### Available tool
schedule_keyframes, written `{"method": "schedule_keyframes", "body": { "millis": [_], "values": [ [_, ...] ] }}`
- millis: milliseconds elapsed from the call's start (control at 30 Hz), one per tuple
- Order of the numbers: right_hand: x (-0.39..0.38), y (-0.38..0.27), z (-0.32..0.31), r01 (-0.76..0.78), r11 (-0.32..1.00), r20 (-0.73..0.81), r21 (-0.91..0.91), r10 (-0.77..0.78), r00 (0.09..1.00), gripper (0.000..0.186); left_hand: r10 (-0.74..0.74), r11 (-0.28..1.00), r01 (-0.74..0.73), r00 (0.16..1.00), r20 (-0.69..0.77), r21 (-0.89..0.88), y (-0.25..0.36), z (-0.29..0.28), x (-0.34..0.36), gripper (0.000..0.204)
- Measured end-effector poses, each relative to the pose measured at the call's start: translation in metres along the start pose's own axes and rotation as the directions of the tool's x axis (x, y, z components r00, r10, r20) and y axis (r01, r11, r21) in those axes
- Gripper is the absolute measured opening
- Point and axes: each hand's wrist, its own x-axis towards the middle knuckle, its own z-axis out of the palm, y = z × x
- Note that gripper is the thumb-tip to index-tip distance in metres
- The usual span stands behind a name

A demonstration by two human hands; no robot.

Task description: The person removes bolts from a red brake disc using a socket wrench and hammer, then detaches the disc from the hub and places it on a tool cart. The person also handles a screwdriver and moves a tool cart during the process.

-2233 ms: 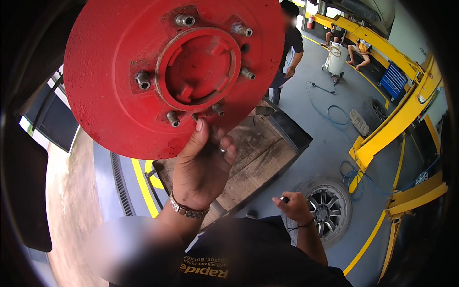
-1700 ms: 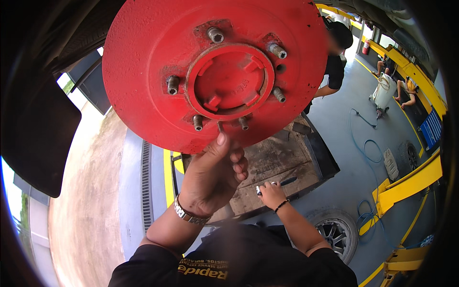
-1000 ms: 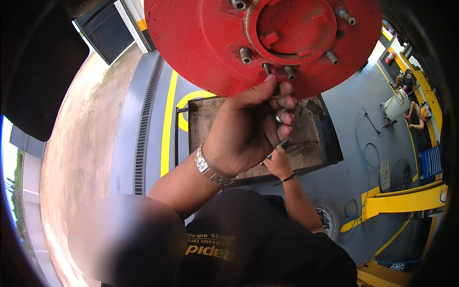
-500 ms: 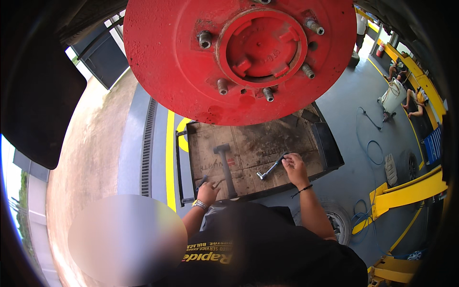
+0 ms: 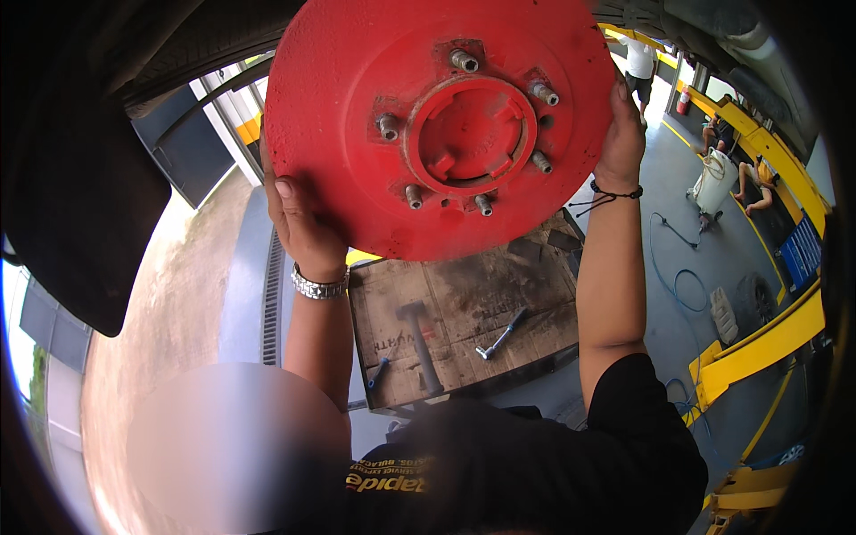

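Observation:
A red hub disc (image 5: 334,98) with several threaded studs and a round centre cap fills the upper middle of the view. My left hand (image 5: 303,223) grips its lower left edge, thumb on the face. My right hand (image 5: 621,138) holds the right edge, fingers curled round it. Below the disc, a cardboard-topped black cart (image 5: 468,281) bears a dark hammer (image 5: 422,352), a silver ratchet (image 5: 501,333) with a dark handle and a small blue-handled tool (image 5: 380,372).
Vehicle underbody (image 5: 736,45) hangs overhead. At right are a yellow lift arm (image 5: 758,343), a white tank (image 5: 713,183), a hose (image 5: 678,281), a blue tool chest (image 5: 801,241) and a tire (image 5: 760,294). A standing person (image 5: 640,62) and two seated people (image 5: 758,178) are beyond.
Both my hands have risen from the cart to the disc's sides. The ratchet that was in my right hand now lies on the cardboard.

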Motion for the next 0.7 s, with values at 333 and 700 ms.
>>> {"method": "schedule_keyframes", "body": {
  "millis": [333,700],
  "values": [
    [-0.011,-0.009,0.006,0.074,0.997,-0.030,-0.019,-0.075,0.997,0.056,0.030,0.996,-0.031,1.000,0.006,0.088,-0.007,-0.003,-0.001,0.076],
    [0.123,-0.047,0.023,0.251,0.968,0.695,-0.010,-0.174,0.697,0.054,-0.013,0.997,-0.013,0.941,-0.337,-0.074,-0.018,0.053,-0.075,0.100]
  ]
}}
